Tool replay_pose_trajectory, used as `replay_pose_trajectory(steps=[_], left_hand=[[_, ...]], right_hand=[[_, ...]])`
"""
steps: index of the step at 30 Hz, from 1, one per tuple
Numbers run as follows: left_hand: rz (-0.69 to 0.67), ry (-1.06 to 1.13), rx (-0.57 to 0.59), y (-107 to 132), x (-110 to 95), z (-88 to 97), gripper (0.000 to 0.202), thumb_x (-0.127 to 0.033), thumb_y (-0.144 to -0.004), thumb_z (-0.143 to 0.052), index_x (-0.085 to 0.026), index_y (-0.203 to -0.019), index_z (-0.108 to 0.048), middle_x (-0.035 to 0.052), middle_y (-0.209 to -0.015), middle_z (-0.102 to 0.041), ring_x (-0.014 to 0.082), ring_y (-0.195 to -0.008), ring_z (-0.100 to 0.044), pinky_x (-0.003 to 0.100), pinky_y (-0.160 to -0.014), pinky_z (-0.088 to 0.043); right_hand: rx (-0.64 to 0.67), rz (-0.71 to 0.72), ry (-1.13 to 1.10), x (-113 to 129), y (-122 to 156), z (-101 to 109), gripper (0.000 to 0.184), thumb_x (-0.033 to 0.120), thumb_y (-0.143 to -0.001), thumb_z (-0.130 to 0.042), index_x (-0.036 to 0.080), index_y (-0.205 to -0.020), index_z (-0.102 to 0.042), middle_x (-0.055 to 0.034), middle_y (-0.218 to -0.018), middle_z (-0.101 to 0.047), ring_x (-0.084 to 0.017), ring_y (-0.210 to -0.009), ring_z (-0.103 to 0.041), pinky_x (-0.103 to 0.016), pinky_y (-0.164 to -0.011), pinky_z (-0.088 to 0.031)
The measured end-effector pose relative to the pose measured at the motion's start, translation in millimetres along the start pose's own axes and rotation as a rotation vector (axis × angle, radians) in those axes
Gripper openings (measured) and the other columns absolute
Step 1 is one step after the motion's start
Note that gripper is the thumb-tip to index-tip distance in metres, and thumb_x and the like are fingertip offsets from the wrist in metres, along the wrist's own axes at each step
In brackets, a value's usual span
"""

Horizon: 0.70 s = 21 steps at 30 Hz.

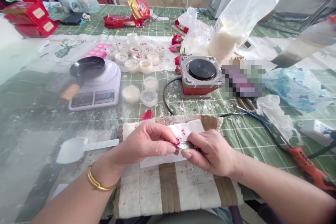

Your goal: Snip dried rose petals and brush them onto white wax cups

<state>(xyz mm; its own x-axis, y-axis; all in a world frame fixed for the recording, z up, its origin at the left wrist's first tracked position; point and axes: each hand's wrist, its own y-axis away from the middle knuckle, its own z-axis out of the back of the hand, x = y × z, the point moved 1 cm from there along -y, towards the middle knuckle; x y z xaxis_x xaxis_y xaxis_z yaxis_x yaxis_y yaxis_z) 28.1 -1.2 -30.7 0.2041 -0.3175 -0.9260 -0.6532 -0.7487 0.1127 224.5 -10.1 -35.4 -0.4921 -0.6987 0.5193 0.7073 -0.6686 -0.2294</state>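
My left hand is closed in a pinch on red petal pieces, thumb against fingers. My right hand grips a small knife by its dark handle, the blade touching the petal pieces at my left fingertips. Below both hands lies a sheet of white paper with several tiny red bits on it. The paper rests on a folded brown-and-cream striped towel. A larger red petal lies just beyond the towel.
Several small cups of pale wax-like material stand ahead, some topped with red bits. A small hot plate, a kitchen scale bearing a black pan, a white scoop and an orange-handled tool surround the towel.
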Motion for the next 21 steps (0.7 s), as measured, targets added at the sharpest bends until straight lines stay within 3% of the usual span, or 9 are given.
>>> replay_pose_trajectory(steps=[21], left_hand=[[-0.006, -0.007, -0.007, -0.4, -0.4, -1.0, 0.008, -0.011, -0.072, -0.064, -0.015, -0.07, -0.07, 0.0013, -0.066, -0.065, 0.0103, -0.063, -0.054, 0.022, -0.062, -0.044]], right_hand=[[-0.015, 0.013, 0.022, -0.2, -0.3, 0.3, 0.032, 0.042, -0.091, -0.034, 0.021, -0.067, -0.035, 0.0046, -0.051, -0.044, -0.008, -0.041, -0.034, -0.024, -0.043, -0.019]])
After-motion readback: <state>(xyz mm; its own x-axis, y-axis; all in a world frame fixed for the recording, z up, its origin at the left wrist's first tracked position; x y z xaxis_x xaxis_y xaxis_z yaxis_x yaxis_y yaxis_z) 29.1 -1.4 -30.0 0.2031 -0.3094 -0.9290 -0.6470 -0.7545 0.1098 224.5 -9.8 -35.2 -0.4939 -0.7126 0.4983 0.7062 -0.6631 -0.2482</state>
